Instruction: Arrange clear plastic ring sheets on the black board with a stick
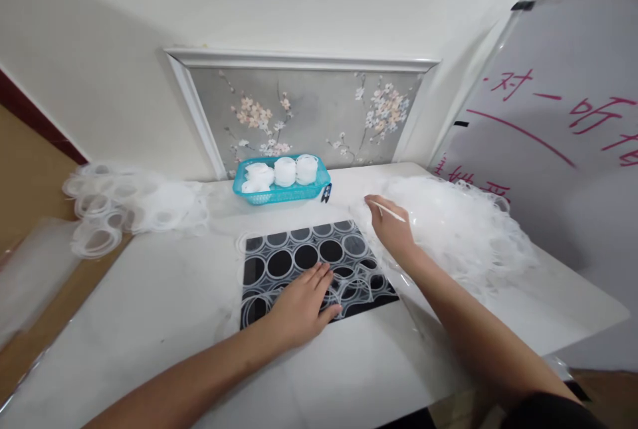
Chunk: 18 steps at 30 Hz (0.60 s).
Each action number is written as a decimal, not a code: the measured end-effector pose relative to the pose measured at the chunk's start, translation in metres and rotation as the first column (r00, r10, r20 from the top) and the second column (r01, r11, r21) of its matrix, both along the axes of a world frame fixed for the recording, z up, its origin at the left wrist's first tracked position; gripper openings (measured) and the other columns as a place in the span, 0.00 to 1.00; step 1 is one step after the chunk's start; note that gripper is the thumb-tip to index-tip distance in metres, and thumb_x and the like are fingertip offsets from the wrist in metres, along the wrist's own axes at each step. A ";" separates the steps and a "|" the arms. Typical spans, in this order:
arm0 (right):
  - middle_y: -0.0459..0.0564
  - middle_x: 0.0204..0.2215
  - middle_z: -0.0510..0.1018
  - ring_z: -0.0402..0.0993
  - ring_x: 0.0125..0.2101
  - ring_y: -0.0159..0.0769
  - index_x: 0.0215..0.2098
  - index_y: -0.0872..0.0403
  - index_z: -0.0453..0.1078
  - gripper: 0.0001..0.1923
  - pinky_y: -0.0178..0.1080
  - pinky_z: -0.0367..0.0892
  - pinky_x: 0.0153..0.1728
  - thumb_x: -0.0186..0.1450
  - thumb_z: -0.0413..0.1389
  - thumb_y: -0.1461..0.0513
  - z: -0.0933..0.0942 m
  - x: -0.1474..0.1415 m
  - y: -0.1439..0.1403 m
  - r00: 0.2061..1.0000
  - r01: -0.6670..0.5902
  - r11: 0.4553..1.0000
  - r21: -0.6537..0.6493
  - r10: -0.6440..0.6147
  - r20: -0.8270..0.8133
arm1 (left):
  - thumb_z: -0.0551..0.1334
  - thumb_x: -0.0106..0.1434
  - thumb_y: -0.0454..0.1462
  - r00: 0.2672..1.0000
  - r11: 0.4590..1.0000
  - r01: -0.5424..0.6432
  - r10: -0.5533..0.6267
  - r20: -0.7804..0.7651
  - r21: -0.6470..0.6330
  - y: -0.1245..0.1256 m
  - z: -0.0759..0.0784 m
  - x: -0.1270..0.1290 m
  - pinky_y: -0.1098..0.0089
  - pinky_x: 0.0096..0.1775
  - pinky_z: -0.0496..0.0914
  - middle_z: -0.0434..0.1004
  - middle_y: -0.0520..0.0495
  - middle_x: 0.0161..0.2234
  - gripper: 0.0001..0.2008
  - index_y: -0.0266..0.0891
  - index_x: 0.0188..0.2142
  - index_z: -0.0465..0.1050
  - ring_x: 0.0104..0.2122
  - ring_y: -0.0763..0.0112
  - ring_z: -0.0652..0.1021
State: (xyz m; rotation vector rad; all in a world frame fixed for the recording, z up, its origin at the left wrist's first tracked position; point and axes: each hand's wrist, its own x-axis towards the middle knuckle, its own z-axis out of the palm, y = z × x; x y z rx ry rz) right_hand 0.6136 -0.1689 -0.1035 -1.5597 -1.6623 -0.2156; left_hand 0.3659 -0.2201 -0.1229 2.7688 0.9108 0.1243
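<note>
L hand [302,306] is lying flat, fingers spread, on the clear ring sheet [319,263] over the black mat [259,306]. R hand [391,226] is pinching a thin stick [389,211], pointing right toward the scrap pile [458,230], w/ sheet lying just left of it.

Clear ringed sheet [319,263] flat on table

white table [164,323] | on it: black mat [299,256], teal basket [279,195], clear film piles [463,230], L+R
</note>
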 end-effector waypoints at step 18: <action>0.52 0.42 0.78 0.75 0.46 0.44 0.42 0.55 0.76 0.18 0.46 0.68 0.51 0.62 0.53 0.53 -0.045 -0.004 -0.038 0.834 -0.366 0.839 -0.402 0.105 -0.541 | 0.43 0.67 0.54 0.998 0.996 0.041 -0.036 -0.060 0.085 0.004 0.008 0.042 0.58 0.60 0.53 0.54 0.37 0.62 0.34 0.29 0.61 0.57 0.62 0.56 0.56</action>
